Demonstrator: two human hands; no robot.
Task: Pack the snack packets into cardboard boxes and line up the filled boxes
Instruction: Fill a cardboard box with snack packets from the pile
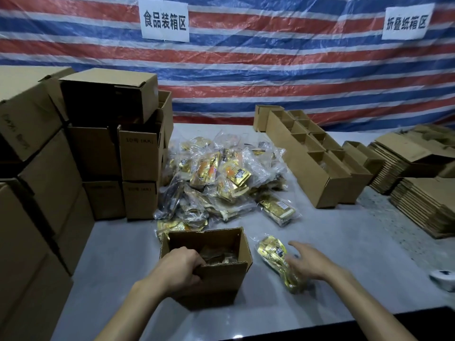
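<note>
Closest to the camera, an open cardboard box (pixel 221 279) stands upright on the grey worktop (pixel 118 254) with its flaps up. Some snack packets (pixel 221 257) lie inside, filling it partway. Left hand (pixel 181 269) grips the box's near-left rim: fingers curled over the edge into the box, thumb outside. Right hand (pixel 311 263) is to the right of the box, well apart from the left. Its fingers are spread and mostly straight above the near end of a loose gold packet (pixel 273 254), which lies flat just beside the box. There is motion blur here, so I cannot tell whether the hand touches the packet. Behind the box, mid-worktop: a heap of snack packets (pixel 221 178), gold foil in clear wrappers. Right of the heap: a row of open boxes (pixel 320 173), two lines running back toward the wall, contents hard to make out. Far right: stacks of flattened cardboard (pixel 423 203). Left side: cartons (pixel 103 148), closed and part-open, stacked several high, with larger ones nearer the left edge. A white roll (pixel 444 279) sits at the right edge, partly cut off. Backdrop: a red, white and blue striped tarp (pixel 270 75) with two white paper signs (pixel 163 19) bearing Chinese characters.
</note>
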